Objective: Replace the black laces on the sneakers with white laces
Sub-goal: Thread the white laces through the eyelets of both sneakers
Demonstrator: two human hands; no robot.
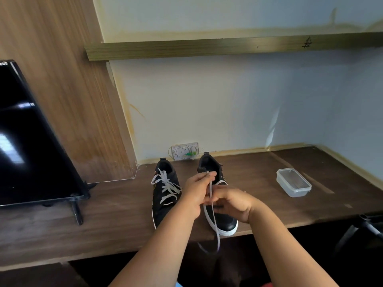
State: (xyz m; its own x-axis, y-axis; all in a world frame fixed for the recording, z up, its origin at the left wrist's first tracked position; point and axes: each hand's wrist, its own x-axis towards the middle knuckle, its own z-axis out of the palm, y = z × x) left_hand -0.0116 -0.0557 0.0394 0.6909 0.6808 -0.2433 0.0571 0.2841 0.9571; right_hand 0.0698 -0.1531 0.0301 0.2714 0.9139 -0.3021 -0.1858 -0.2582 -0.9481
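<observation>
Both hands, left hand (194,189) and right hand (230,200), pinch the white lace (210,190) over the right sneaker (219,214) on the desk (116,208); left sneaker (164,195) looks already relaced, this one seemingly half done.

Left hand (195,190): raised, fingers curled, thumb and fingertips pinching a white lace (210,190) at its upper end.
Right hand (232,204): back facing the camera, fingers curled round the same lace lower down.
Forearms: bare, both reaching forward and converging, hands touching.
</observation>
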